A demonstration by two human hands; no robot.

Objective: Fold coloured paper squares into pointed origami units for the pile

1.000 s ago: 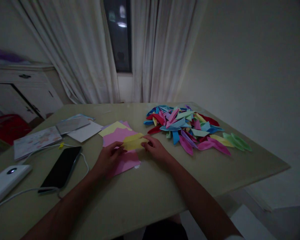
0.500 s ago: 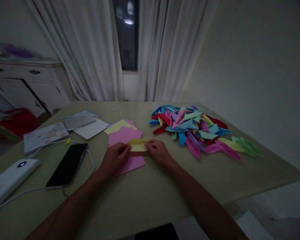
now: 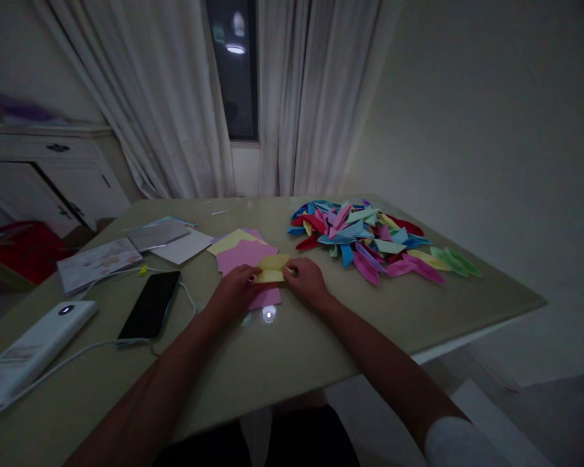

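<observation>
A small yellow paper (image 3: 271, 268), partly folded, lies on a stack of pink and yellow sheets (image 3: 243, 254) in the middle of the table. My left hand (image 3: 234, 291) pinches its left end with curled fingers. My right hand (image 3: 305, 280) presses and grips its right end. To the right spreads a heap of folded paper pieces (image 3: 370, 240) in blue, pink, red, yellow and green.
A black phone (image 3: 150, 304) with a white cable lies left of my hands. A white power bank (image 3: 32, 342) sits at the near left. Cards and papers (image 3: 97, 263) lie behind it. The table edge (image 3: 472, 331) drops off at the right. A white cabinet (image 3: 43, 178) stands far left.
The yellow paper has been folded narrower and now bulges up in the middle. My hands have drawn closer together on it. The camera has tilted, so the view shifted.
</observation>
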